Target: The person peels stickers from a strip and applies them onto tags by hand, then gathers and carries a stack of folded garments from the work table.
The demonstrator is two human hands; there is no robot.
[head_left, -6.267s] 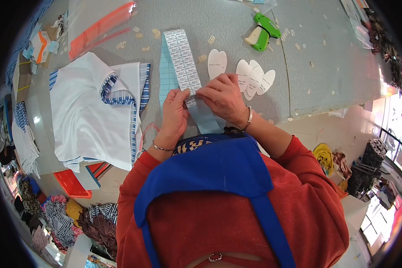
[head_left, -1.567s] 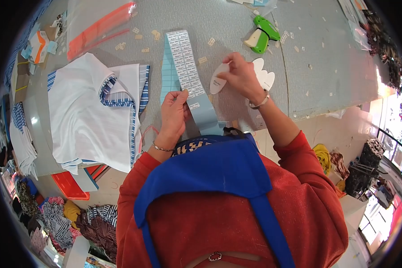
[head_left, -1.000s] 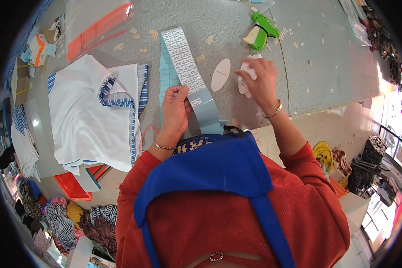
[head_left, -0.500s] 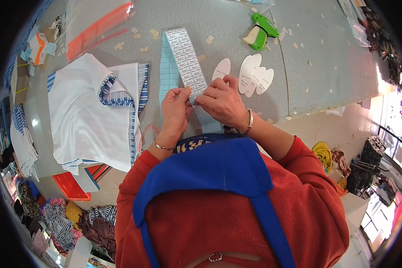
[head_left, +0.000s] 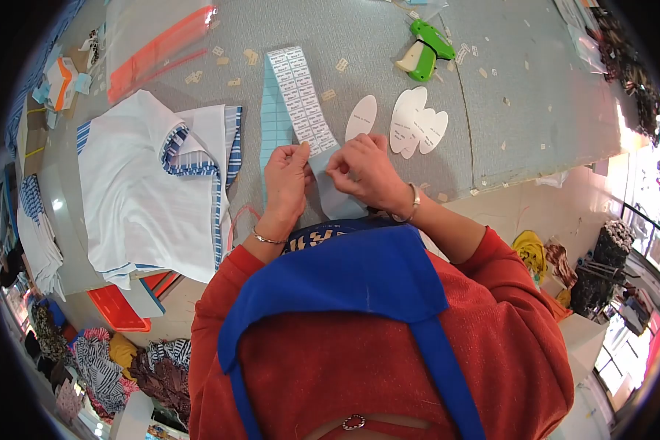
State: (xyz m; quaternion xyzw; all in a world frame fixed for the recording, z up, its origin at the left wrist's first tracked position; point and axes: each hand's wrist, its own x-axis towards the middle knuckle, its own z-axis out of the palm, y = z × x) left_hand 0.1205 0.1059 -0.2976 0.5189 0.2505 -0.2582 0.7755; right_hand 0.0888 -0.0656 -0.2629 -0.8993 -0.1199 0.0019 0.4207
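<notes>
A long strip of printed stickers (head_left: 301, 95) on blue backing runs down the table. My left hand (head_left: 287, 180) pinches its left edge near the lowest stickers. Over the bare blue backing, my right hand (head_left: 367, 170) has its fingertips drawn together; whatever they grip is too small to make out. Just beyond that hand lies a white oval tag (head_left: 361, 117). To its right, several more white oval tags (head_left: 418, 126) overlap in a fan, with small print on them.
White garments with blue-striped trim (head_left: 139, 191) lie at the left. A green tagging gun (head_left: 427, 51) rests behind the tags. Clear plastic with a red band (head_left: 161, 51) is at the back left, and small paper scraps dot the grey table (head_left: 521, 139).
My right hand went from the tag pile back to the strip, then moved slightly right, off the strip's lowest stickers. The left hand keeps its hold.
</notes>
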